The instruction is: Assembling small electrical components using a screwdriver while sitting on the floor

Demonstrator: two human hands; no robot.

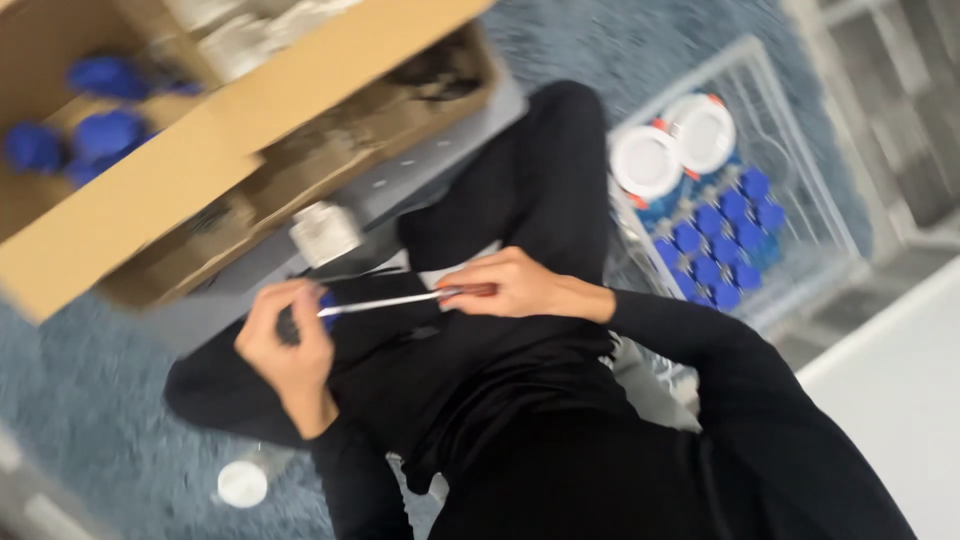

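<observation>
My right hand (515,285) grips the reddish handle of a screwdriver (400,299) whose metal shaft points left. The shaft's tip meets a small blue part (327,303) that my left hand (285,345) holds over my lap. Both arms wear black sleeves, and black trousers lie beneath the hands. The picture is motion-blurred, so the blue part's shape is unclear.
An open cardboard box (150,190) with blue pieces (100,130) sits at upper left. A clear crate (790,200) at right holds several blue caps (720,240) and two white round fixtures (675,145). A small white jar (243,482) lies on the blue-grey carpet.
</observation>
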